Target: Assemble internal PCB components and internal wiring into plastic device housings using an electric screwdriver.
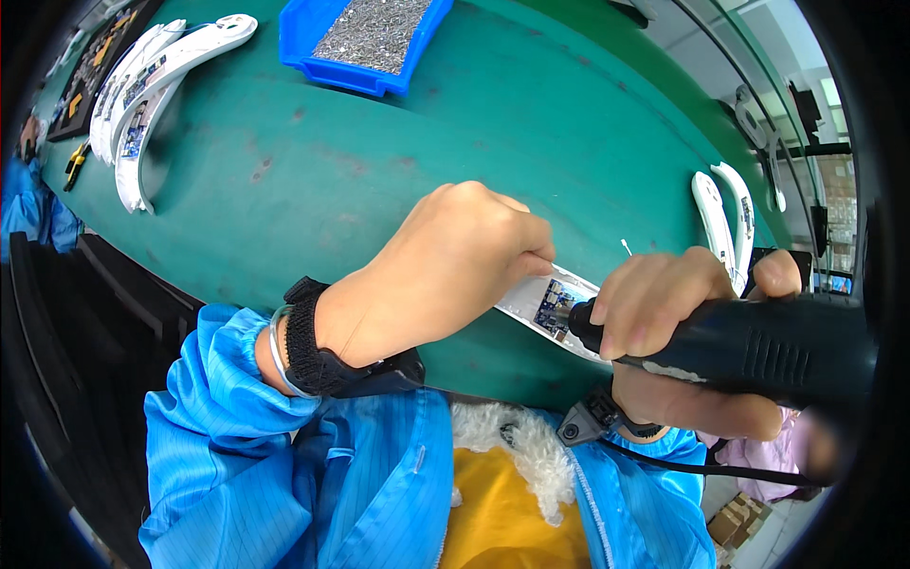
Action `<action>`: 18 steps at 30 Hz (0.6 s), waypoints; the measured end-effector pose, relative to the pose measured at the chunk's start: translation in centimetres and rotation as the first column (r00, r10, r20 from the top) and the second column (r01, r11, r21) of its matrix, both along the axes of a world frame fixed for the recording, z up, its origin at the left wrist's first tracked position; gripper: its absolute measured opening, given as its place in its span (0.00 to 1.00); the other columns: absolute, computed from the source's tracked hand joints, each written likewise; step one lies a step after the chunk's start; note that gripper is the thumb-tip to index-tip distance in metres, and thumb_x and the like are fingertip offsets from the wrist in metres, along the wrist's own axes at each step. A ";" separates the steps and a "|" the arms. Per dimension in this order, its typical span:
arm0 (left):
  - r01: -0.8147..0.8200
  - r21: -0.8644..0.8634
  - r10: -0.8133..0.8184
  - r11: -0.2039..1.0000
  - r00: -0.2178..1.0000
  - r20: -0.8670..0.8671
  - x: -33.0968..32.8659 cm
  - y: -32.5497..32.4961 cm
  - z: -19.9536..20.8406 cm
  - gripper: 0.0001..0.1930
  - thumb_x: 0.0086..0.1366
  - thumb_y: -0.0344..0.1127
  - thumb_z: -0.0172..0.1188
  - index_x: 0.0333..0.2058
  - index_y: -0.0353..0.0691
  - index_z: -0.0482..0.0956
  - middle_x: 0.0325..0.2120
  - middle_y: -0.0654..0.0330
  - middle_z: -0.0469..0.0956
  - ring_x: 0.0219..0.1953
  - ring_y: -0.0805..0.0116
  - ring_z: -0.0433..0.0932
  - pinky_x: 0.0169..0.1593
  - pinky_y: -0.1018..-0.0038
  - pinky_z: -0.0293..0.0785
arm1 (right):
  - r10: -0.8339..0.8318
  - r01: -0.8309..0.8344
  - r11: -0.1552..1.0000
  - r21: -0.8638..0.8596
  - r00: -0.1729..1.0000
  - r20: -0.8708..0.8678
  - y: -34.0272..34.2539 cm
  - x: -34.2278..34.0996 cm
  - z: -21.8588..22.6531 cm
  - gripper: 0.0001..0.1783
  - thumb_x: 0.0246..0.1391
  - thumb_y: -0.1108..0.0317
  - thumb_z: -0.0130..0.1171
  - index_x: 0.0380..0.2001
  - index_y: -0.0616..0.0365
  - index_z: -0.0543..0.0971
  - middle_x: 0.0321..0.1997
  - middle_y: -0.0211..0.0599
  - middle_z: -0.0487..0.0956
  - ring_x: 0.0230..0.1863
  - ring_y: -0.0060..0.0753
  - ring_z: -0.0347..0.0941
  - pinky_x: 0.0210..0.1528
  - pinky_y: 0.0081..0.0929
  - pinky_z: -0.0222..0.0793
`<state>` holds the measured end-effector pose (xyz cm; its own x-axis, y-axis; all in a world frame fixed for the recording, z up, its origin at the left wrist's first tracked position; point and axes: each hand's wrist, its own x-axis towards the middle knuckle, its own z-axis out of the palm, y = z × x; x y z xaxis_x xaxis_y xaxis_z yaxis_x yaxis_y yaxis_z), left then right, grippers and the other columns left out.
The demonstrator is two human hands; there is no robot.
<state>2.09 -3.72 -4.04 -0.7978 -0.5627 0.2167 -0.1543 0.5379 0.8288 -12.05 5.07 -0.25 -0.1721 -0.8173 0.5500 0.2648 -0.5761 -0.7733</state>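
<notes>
My right hand [654,296] is wrapped around a black electric screwdriver [768,349], which lies nearly level from the right. Its tip meets a small blue circuit board [553,308] set in a white curved plastic housing [523,302]. My left hand [474,248] is closed, with its fingertips on the far edge of that housing, left of the board. Whether a small part sits between those fingertips is hidden. The housing's right end passes behind my right hand and the screwdriver's nose.
A blue bin [406,68] full of small metal screws stands at the back of the green table [313,180]. Several white housings with boards [142,109] are stacked at far left, beside yellow-handled pliers [76,166]. More white housings [713,216] lie at right.
</notes>
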 end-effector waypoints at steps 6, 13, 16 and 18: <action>-0.042 -0.061 0.040 0.997 0.998 -0.040 -0.4 0.1 0.0 0.03 0.48 0.26 0.61 0.23 0.37 0.76 0.18 0.55 0.74 0.23 0.56 0.75 0.25 0.68 0.70 | 0.037 -0.038 0.999 0.000 0.974 -0.224 0.2 -0.1 0.3 0.41 0.45 0.36 0.55 0.53 0.50 0.53 0.24 0.40 0.72 0.19 0.33 0.69 0.23 0.29 0.67; -0.001 0.033 -0.002 0.999 0.996 0.090 -0.8 1.2 -0.4 0.04 0.54 0.25 0.56 0.28 0.36 0.70 0.21 0.48 0.75 0.26 0.49 0.75 0.28 0.63 0.70 | 0.155 -0.162 0.979 -0.120 0.986 -0.064 1.4 -1.2 -0.3 0.42 0.38 0.53 0.70 0.51 0.54 0.58 0.34 0.48 0.73 0.33 0.38 0.71 0.38 0.34 0.66; 0.053 0.081 -0.045 0.995 0.995 -0.093 -2.9 0.1 0.2 0.04 0.57 0.25 0.55 0.30 0.35 0.68 0.23 0.46 0.74 0.28 0.48 0.76 0.29 0.64 0.71 | -0.029 0.027 1.000 0.014 0.995 0.095 2.4 -2.2 1.2 0.37 0.47 0.49 0.63 0.52 0.55 0.57 0.29 0.45 0.74 0.31 0.36 0.73 0.37 0.32 0.69; -0.024 -0.008 0.023 1.000 0.996 -0.082 -5.4 -1.9 2.2 0.04 0.58 0.25 0.54 0.30 0.33 0.67 0.23 0.45 0.74 0.29 0.49 0.77 0.30 0.66 0.71 | -0.198 0.220 0.958 -0.182 0.971 0.133 2.9 -3.9 2.9 0.37 0.51 0.42 0.54 0.52 0.55 0.55 0.25 0.42 0.74 0.22 0.35 0.73 0.29 0.30 0.71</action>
